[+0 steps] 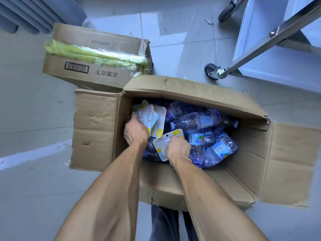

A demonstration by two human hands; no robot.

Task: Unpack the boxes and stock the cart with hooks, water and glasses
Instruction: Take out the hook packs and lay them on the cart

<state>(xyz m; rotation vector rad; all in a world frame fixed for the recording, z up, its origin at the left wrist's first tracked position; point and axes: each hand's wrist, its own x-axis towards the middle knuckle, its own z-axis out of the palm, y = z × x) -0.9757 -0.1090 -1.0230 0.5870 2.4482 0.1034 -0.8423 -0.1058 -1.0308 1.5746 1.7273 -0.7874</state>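
Both hands were down in the open box [199,94]. Left hand [134,131] clutched several white, yellow-dotted hook packs [152,117]; right hand [177,150] pinched 1 more pack [163,141] atop clear water bottles [199,120].

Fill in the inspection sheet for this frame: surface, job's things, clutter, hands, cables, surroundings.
Surface: grey tiled floor.
Job's things: open cardboard box holds water bottles lying jumbled and flat white-and-yellow packets; cart at upper right, wheel near the box.
Clutter: second box behind, taped, with green strips across its top.
Hands: left hand grips several packets; right hand grips one packet.
Cables: nothing seen.
Surroundings: ribbed grey panel at upper left.
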